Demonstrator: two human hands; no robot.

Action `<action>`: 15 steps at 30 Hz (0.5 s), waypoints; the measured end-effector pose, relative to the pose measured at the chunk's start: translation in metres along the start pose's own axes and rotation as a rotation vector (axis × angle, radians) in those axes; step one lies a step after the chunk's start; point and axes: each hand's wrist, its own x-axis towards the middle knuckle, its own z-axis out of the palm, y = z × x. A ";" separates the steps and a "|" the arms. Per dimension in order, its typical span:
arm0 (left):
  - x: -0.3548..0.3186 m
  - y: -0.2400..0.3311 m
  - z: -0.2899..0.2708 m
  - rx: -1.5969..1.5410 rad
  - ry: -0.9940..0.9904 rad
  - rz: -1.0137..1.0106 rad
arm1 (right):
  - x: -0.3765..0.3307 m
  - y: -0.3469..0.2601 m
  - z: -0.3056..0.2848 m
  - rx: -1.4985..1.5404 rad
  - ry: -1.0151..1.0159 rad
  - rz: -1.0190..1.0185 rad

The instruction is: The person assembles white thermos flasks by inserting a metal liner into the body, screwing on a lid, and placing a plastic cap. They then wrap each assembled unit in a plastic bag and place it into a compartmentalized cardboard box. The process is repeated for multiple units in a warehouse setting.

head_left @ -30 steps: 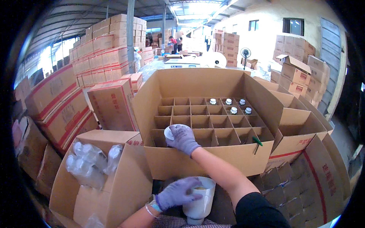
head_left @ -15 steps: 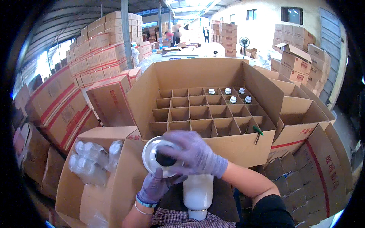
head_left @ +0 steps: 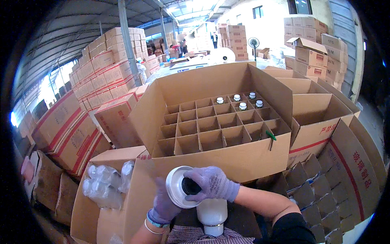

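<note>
Close under the camera I hold a round white-rimmed jar (head_left: 175, 188) with a dark centre. My left hand (head_left: 163, 204), in a purple glove, cups its rim from below. The gloved fingers of my right hand (head_left: 211, 185) are closed over its dark middle. Just beneath, near my chest, a white bottle (head_left: 211, 215) stands with neither hand on it. Ahead is a large open cardboard box (head_left: 227, 160) with a grid of dividers. A few white-capped bottles (head_left: 243, 106) fill cells at its far right corner.
An open carton (head_left: 83, 215) at my left holds bagged clear bottles (head_left: 101, 183). A green-handled tool (head_left: 271, 136) sits on the divided box's right edge. More open cartons (head_left: 317, 122) stand to the right. Stacked boxes (head_left: 105, 65) line the left and back.
My right hand drew back from the divided box's near edge to my chest with the round jar. My left hand left the white bottle and took the jar's rim.
</note>
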 end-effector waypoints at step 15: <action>0.024 -0.010 0.027 1.014 0.094 0.672 | -0.029 0.039 0.050 0.520 0.266 0.295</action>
